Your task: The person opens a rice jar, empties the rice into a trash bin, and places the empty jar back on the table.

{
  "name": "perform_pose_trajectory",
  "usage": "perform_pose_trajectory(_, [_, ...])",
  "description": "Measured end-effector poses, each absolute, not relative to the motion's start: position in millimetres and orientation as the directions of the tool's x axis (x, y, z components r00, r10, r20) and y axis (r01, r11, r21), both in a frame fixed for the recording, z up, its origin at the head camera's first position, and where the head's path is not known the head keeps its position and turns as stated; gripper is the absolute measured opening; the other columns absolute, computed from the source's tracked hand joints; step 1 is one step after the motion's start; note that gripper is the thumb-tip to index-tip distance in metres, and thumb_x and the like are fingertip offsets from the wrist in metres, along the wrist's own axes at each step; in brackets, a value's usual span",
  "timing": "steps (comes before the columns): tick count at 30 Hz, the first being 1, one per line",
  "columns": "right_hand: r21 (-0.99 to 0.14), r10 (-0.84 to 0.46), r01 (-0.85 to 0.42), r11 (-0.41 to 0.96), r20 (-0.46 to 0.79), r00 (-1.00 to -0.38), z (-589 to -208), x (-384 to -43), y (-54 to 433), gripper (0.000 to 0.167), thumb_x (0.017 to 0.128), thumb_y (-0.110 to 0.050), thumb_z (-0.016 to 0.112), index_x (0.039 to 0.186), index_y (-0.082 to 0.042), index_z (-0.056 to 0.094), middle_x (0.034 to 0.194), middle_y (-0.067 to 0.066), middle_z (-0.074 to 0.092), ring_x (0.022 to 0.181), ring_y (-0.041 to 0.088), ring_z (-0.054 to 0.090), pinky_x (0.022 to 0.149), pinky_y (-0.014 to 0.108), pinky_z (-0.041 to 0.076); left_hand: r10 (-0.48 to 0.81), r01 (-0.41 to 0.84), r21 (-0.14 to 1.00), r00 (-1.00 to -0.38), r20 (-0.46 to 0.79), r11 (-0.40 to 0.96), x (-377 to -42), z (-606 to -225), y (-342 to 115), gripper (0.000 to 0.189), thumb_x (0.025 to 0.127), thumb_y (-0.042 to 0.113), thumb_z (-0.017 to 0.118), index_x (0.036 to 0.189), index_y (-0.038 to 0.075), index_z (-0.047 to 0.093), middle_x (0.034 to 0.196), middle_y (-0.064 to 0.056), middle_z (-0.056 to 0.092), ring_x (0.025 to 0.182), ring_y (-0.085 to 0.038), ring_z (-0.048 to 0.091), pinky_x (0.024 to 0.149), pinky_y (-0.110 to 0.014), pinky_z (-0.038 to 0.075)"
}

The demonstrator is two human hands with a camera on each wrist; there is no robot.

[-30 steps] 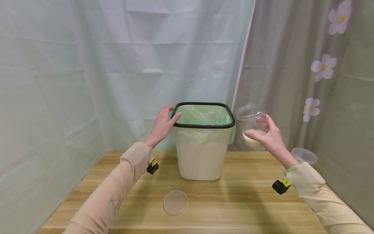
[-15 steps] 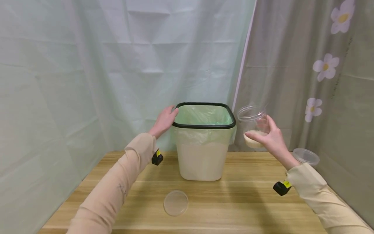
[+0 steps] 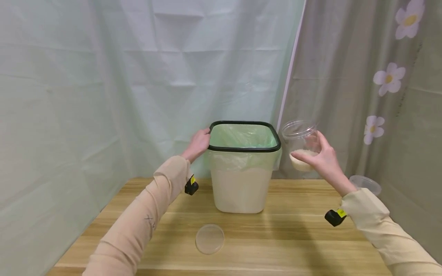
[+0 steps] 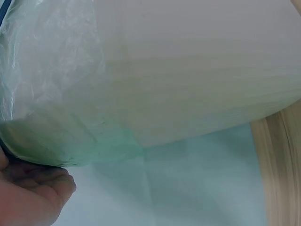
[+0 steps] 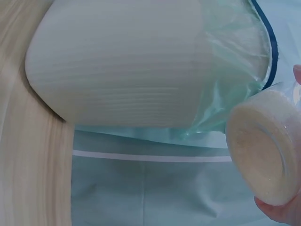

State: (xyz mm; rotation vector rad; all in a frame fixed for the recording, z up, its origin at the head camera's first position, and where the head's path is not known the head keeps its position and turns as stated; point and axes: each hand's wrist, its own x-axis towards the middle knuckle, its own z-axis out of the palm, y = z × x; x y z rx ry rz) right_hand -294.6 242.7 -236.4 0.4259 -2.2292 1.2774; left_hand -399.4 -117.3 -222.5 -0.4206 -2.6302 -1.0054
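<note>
A cream trash can [image 3: 240, 188] with a black rim ring and a pale green liner bag [image 4: 61, 136] stands on the table. My left hand [image 3: 199, 143] grips its rim at the left side; the left wrist view shows the curled fingers [image 4: 54, 181] right under the edge. To the right of the can, my right hand [image 3: 324, 157] holds a clear plastic jar [image 3: 300, 134] up off the table, thumb in front and fingers behind. Its mouth is uncovered and leans slightly left. Whitish, rice-like contents [image 3: 302, 163] fill the lower part, also seen through the jar's base [image 5: 258, 153].
A round clear lid [image 3: 210, 239] lies flat on the wooden table [image 3: 262, 249] in front of the can. Another clear round piece [image 3: 365, 184] is at the right, partly behind the right forearm. Curtains [image 3: 165, 76] hang close behind and at both sides.
My left hand has come from touching the rim with spread fingers to gripping it. The right hand still holds the jar, raised very slightly. The whole head view has shifted a little.
</note>
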Motion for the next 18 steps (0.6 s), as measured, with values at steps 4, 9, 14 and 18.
perform_pose_trajectory(4, [-0.692,-0.011,-0.519,0.502,0.595,-0.804,-227,-297,242,0.080,0.071,-0.025,0.079,0.135,-0.013,0.033,0.126,0.013,0.045,0.112,0.032,0.044,0.086,0.050,0.036,0.158,0.360,0.605,-0.919,0.361,0.710,-375,-210,-112,0.043,0.094,0.005,0.025,0.134,-0.009,0.031,0.139,-0.020,0.030,0.127,-0.030,0.024,0.102,-0.035,0.019])
perform_pose_trajectory(9, [-0.667,-0.017,-0.521,0.533,0.607,-0.795,-216,-301,240,0.085,0.070,-0.028,0.079,0.137,-0.009,0.030,0.127,0.013,0.045,0.111,0.032,0.045,0.087,0.049,0.037,0.146,0.364,0.603,-0.913,0.380,0.710,-365,-208,-111,0.044,0.093,0.005,0.026,0.133,-0.008,0.034,0.138,-0.019,0.032,0.127,-0.029,0.026,0.102,-0.033,0.020])
perform_pose_trajectory(14, [-0.642,-0.025,-0.520,0.563,0.616,-0.788,-205,-304,236,0.090,0.068,-0.031,0.079,0.138,-0.007,0.028,0.127,0.012,0.046,0.112,0.030,0.045,0.088,0.049,0.037,0.135,0.355,0.614,-0.917,0.374,0.705,-366,-210,-109,0.044,0.093,0.005,0.025,0.134,-0.007,0.035,0.138,-0.018,0.033,0.127,-0.029,0.026,0.102,-0.034,0.020])
perform_pose_trajectory(18, [-0.637,-0.024,-0.510,0.578,0.612,-0.791,-198,-305,232,0.094,0.068,-0.035,0.079,0.139,-0.008,0.025,0.127,0.011,0.045,0.112,0.029,0.045,0.088,0.047,0.038,0.133,0.362,0.613,-0.913,0.387,0.702,-367,-210,-108,0.044,0.093,0.005,0.026,0.133,-0.008,0.035,0.137,-0.019,0.033,0.126,-0.029,0.027,0.102,-0.034,0.021])
